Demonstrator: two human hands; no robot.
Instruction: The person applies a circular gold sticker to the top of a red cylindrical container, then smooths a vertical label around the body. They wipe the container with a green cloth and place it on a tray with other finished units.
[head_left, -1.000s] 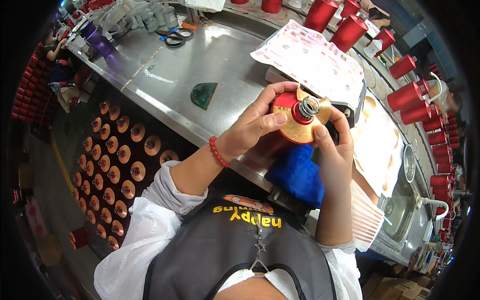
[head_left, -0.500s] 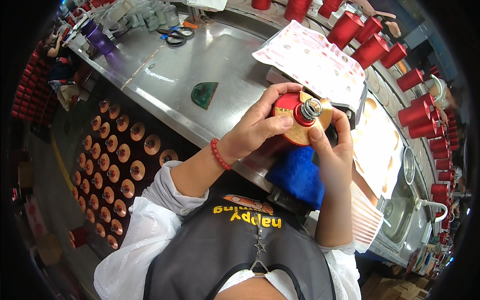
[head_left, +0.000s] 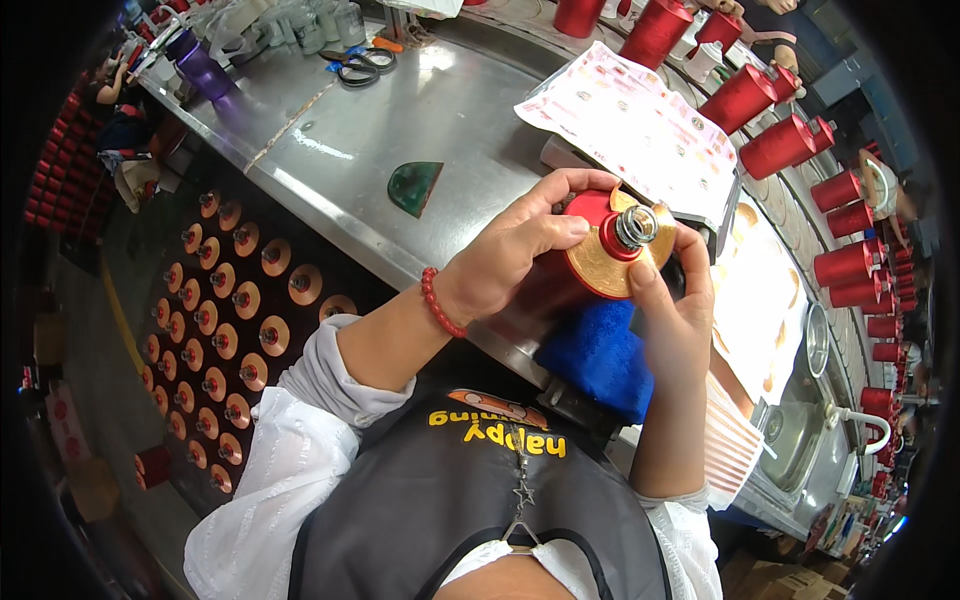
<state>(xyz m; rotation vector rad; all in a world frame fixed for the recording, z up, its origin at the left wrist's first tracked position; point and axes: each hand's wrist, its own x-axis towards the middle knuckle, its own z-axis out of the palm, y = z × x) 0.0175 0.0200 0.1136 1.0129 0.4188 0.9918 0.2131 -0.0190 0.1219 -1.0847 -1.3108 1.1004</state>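
A red bottle [head_left: 592, 207] with a bare glass mouth tilts toward me between my hands. Around its neck, over the sloping shoulder, lies a gold ring-shaped label [head_left: 600, 275]; red shoulder shows uncovered at the upper left, and a loose gold edge stands up behind the neck. My left hand [head_left: 520, 235] grips the left side, its thumb at the label's edge and its index finger reaching along the far side. My right hand [head_left: 675, 300] closes on the right side, thumb pressed on the gold near the neck. Under the bottle is a blue cloth [head_left: 600, 360].
On the steel table [head_left: 330, 190] lie a green scraper-like piece [head_left: 415, 188] and scissors [head_left: 365, 66]. A pink-and-white sheet [head_left: 630, 130] covers a box behind the bottle; gold label sheets [head_left: 755, 290] lie right. Gold-shouldered bottles [head_left: 225, 340] stand lower left. Red bottles [head_left: 780, 145] line a conveyor.
The bottle and both hands have shifted slightly right and down. My left thumb has drawn back toward the label's edge, and more red shoulder shows. The conveyor's bottles have moved along.
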